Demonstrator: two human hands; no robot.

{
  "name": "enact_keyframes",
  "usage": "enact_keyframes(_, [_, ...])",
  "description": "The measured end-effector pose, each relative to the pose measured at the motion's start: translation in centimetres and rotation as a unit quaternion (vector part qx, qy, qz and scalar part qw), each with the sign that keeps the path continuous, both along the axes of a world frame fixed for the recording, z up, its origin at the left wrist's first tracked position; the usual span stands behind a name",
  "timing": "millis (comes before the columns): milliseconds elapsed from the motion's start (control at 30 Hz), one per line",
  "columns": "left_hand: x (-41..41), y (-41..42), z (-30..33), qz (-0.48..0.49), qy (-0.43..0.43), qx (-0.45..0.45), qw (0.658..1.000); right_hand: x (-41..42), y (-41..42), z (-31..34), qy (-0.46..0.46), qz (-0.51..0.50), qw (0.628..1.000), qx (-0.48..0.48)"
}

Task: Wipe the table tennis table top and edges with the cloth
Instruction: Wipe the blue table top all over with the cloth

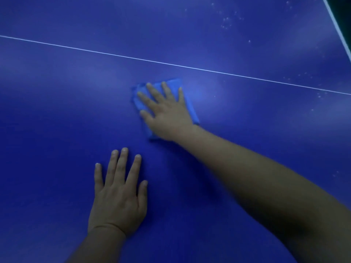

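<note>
- Cloth (176, 86): folded blue pad, lying flat on the table top (57, 130), just short of the thin white line (95, 52) that crosses the surface.
- Right hand (167, 112): palm down on the cloth, fingers straight and spread, pressing it to the surface; no pinch.
- Left hand (117, 194): flat on the bare table near the body, fingers extended and slightly apart, holding nothing. Likely bracing.
- Pale specks (227, 23) show far right, beyond the line; a few more sit near the line at right.
- White edge stripe (340, 33) visible at the upper right corner.
- Step judged: top-surface wiping, mid-course; edges not yet reached.
- Next move calls for sliding the pressed cloth across the line toward the specks, keeping even pressure.
</note>
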State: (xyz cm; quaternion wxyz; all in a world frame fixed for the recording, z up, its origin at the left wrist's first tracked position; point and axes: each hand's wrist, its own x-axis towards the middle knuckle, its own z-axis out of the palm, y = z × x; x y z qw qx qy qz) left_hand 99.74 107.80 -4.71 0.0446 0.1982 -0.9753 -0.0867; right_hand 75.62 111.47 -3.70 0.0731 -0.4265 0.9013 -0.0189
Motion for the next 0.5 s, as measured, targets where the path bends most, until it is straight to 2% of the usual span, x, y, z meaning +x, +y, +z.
enact_keyframes(100, [0.0, 0.0, 0.0, -0.001, -0.008, 0.001, 1.000, -8.2, 6.4, 0.1, 0.007, -0.153, 0.988, 0.025])
enact_keyframes(167, [0.1, 0.0, 0.0, 0.000, -0.014, 0.007, 1.000, -12.8, 12.7, 0.5, 0.000, -0.281, 0.959, 0.030])
enact_keyframes(233, [0.1, 0.0, 0.0, -0.001, -0.022, 0.009, 1.000, -14.6, 17.4, 1.0, -0.020, -0.373, 0.927, 0.024])
enact_keyframes(300, [0.0, 0.0, 0.0, -0.002, -0.029, 0.010, 1.000, -13.8, 18.2, 1.1, -0.027, -0.416, 0.909, 0.016])
enact_keyframes(400, [0.0, 0.0, 0.1, -0.001, -0.031, 0.016, 0.999, -10.4, 13.3, 0.5, -0.008, -0.366, 0.930, 0.012])
enact_keyframes(500, [0.0, -0.1, 0.1, -0.001, -0.025, 0.018, 1.000, -5.2, 5.4, 0.3, 0.003, -0.201, 0.979, 0.017])
